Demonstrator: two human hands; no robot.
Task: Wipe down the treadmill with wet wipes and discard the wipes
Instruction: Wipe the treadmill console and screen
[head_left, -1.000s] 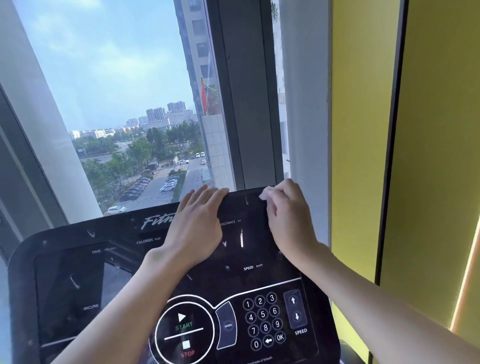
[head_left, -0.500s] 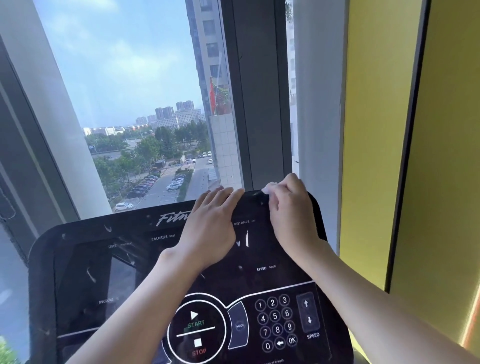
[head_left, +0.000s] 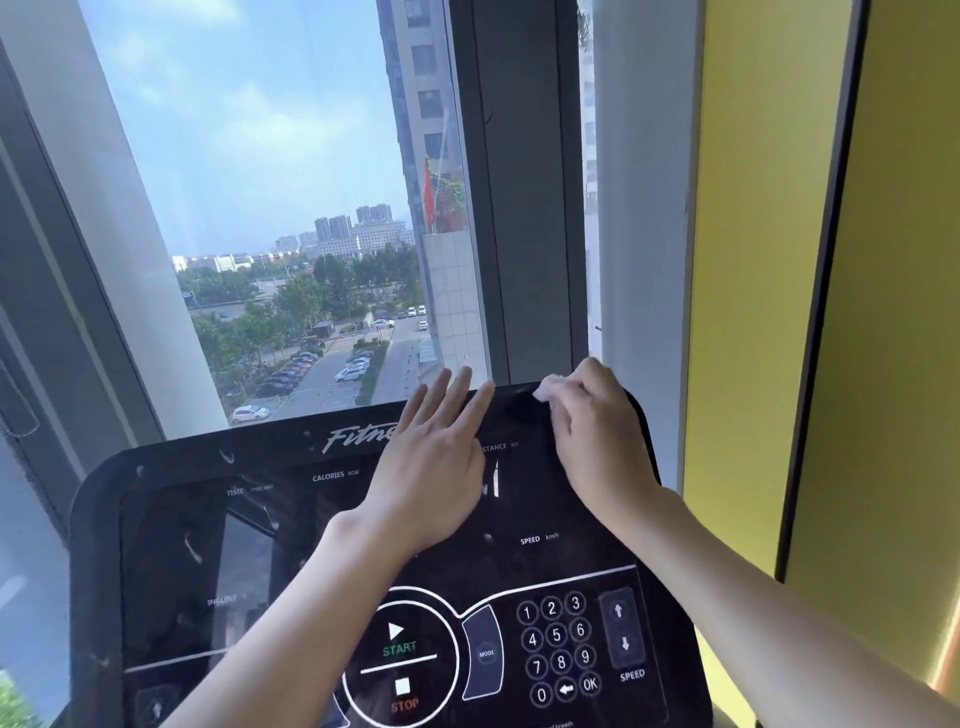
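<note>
Beyond the console (head_left: 171, 545) I see the window (head_left: 260, 208), with a dark frame post (head_left: 524, 208) behind its far right corner and a yellow wall (head_left: 753, 260) to the right. My left hand (head_left: 436, 467) lies flat near the console's top edge, fingers straight and spread, covering part of the logo (head_left: 358, 436). My right hand (head_left: 597, 431) is curled round the wipe (head_left: 548, 387) at the far right corner. Only a white tip shows past the fingertips, pointing left; I cannot tell its long axis.
</note>
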